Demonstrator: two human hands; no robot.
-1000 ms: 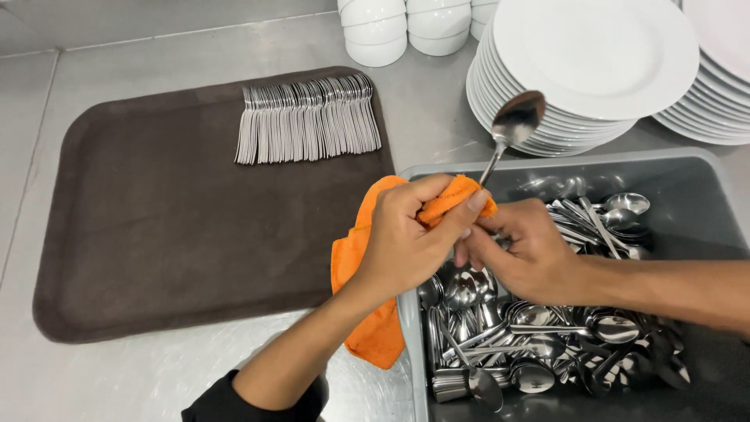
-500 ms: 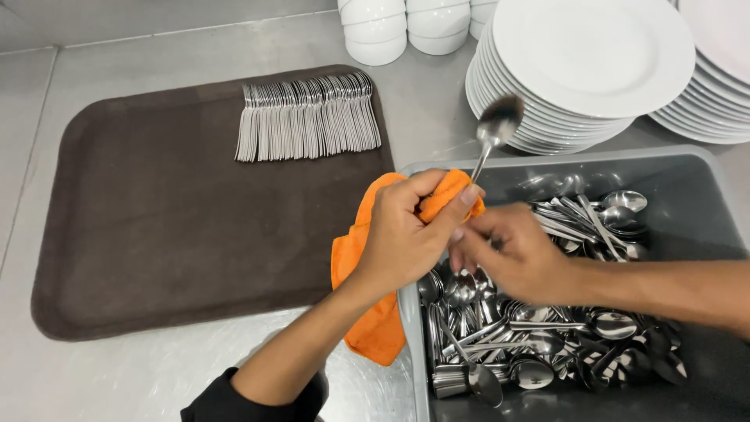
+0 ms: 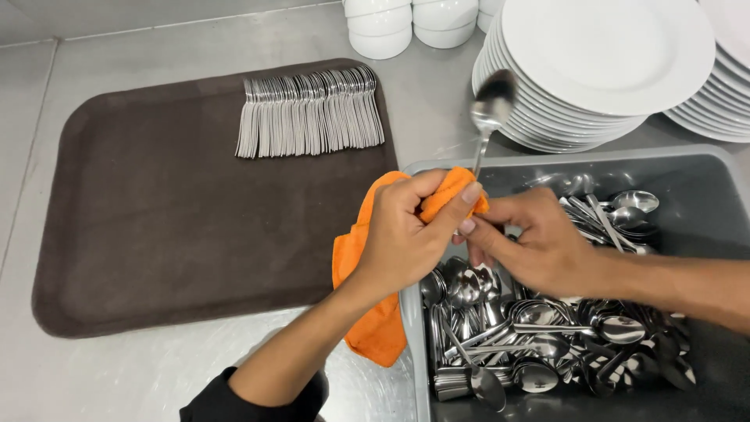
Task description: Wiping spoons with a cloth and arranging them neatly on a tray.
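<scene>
Left hand (image 3: 406, 238) clenched around an orange cloth (image 3: 367, 312), fingers wrapped over the handle of a spoon (image 3: 491, 105). Spoon stands nearly upright, bowl up, over the near edge of the grey tub (image 3: 703, 187). Right hand (image 3: 539, 246) pinches the handle's lower end just beside the cloth. Tub full of loose cutlery. Brown tray (image 3: 156, 219) on the steel bench (image 3: 117, 375) holds a neat row of spoons (image 3: 311, 121). White plate stack (image 3: 594, 70) behind the tub.
</scene>
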